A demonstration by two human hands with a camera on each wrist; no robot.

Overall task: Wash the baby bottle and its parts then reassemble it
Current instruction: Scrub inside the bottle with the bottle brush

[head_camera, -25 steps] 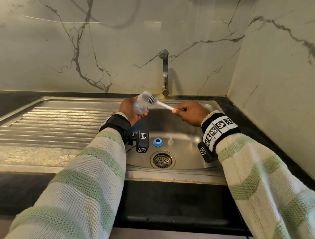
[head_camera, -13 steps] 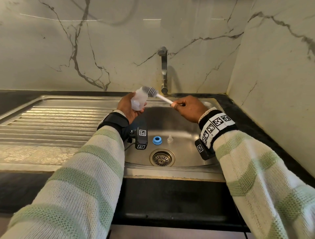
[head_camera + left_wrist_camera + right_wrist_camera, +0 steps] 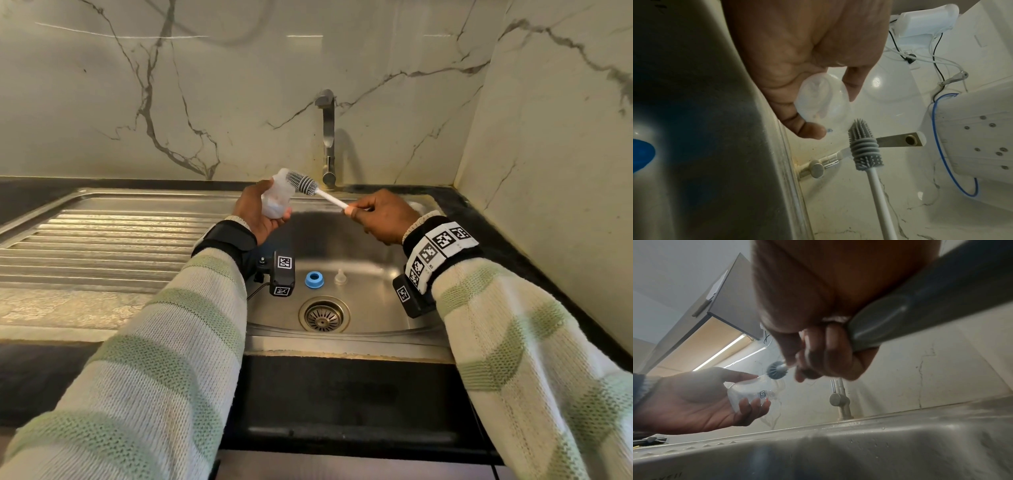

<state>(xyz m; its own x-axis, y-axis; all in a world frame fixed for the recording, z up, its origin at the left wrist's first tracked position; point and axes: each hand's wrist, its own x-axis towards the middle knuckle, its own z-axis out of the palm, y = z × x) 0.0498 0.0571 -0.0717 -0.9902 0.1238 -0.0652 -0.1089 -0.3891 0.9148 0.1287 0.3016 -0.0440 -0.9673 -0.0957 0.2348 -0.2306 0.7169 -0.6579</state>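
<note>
Bottle [image 3: 275, 202], clear and without its cap, sits just above centre in the head view, tilted over the sink [image 3: 342, 346] with its mouth toward the tap [image 3: 327, 137]; the left hand [image 3: 255, 214] wraps its fingers and thumb round the lower body. The right hand [image 3: 380, 216] pinches the white handle of the brush [image 3: 301, 183], whose grey silicone head lies just at the bottle's mouth, outside it as far as the left wrist view shows. To scrub well, I judge the head should line up with the neck before it goes in, then twist against the walls and reach the base. The blue ring [image 3: 314, 279] and clear teat [image 3: 339, 277] wait on the sink floor near the drain [image 3: 323, 313].
</note>
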